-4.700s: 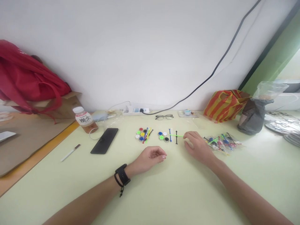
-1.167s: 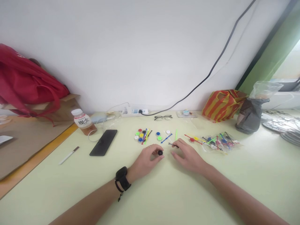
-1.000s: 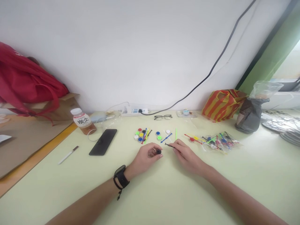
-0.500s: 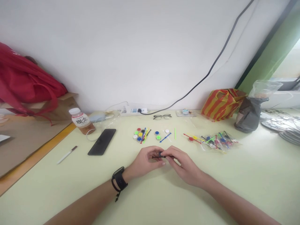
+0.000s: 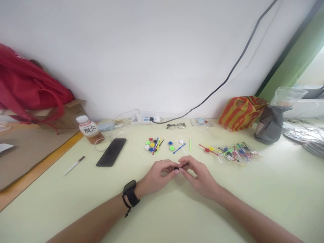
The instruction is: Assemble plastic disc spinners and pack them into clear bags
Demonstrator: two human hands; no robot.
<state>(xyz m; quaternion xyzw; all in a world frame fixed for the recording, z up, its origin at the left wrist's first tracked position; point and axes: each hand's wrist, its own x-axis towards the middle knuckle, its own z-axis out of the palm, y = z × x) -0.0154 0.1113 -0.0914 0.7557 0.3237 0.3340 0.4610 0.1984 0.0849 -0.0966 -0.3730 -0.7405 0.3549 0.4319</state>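
Note:
Over the table's middle, my left hand [image 5: 160, 176] is closed, its thumb and fingertips pinching a small black round plastic piece [image 5: 176, 168]. My right hand [image 5: 200, 177] meets it fingertip to fingertip, closed on a thin black plastic arrow [image 5: 186, 164], mostly covered by the fingers. Whether the two black parts are joined is hidden. Just beyond lie a blue arrow [image 5: 179, 148], a green arrow [image 5: 190, 144] and a few round pieces, among them a green one [image 5: 171, 148]. Left of these sits a small pile of coloured arrows [image 5: 157, 147] and discs.
A clear bag of coloured arrows [image 5: 236, 153] lies at right. Phone [image 5: 111, 152], pen [image 5: 74, 165] and bottle [image 5: 89, 129] stand or lie at left. Glasses [image 5: 176, 126] and a power strip [image 5: 145, 120] are near the wall, with a striped bag [image 5: 240, 113] at back right.
The black arrow, earlier lying across under the black round piece between both hands, now shows mainly at my right fingers, tilted upward. My fingertips have come closer together.

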